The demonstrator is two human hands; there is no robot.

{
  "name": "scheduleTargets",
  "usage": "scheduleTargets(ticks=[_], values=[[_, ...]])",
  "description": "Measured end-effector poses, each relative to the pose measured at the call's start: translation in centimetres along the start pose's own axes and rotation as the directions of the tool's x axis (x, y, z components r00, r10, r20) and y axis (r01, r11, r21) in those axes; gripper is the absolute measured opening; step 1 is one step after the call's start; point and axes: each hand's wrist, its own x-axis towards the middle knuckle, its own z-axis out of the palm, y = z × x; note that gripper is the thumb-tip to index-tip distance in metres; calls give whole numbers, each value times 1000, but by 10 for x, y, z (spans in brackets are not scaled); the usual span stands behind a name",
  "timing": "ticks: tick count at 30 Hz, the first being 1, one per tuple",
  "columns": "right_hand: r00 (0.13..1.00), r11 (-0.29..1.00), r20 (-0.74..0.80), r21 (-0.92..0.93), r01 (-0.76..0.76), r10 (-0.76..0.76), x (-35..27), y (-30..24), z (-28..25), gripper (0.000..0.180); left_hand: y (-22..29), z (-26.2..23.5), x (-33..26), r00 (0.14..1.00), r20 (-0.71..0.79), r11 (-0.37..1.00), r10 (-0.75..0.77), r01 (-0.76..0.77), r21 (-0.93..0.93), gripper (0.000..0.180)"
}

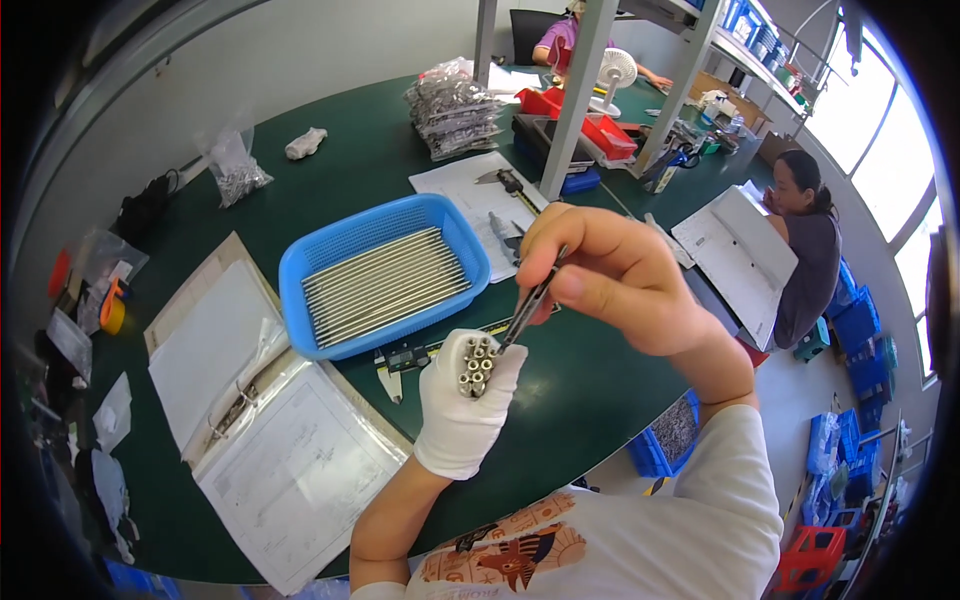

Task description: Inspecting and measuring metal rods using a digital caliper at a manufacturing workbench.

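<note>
Tubes (478, 364) upright in gloved left hand (463, 405)

Basket (300, 262) of rods (385, 283) at centre of table (360, 160), open binder (270, 430) at its seven o'clock, caliper (400, 357) just at its five o'clock. Bundle of tubes (477, 364) in left hand (465, 410) at four o'clock from basket. Right hand (615, 275) at two o'clock from bundle, tweezers (530, 305) between, tip touching tube ends.
</note>
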Motion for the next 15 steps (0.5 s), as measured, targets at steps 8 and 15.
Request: scheduleTargets(ticks=[8,15], values=[[978,676,184,-708,203,-100,8,-15,-7,21,-2,6,-4,993,18,993,117,-117,29,20],[873,176,486,-856,486,-49,23,-37,2,33,-7,4,4,984,-3,979,178,-177,98,22]])
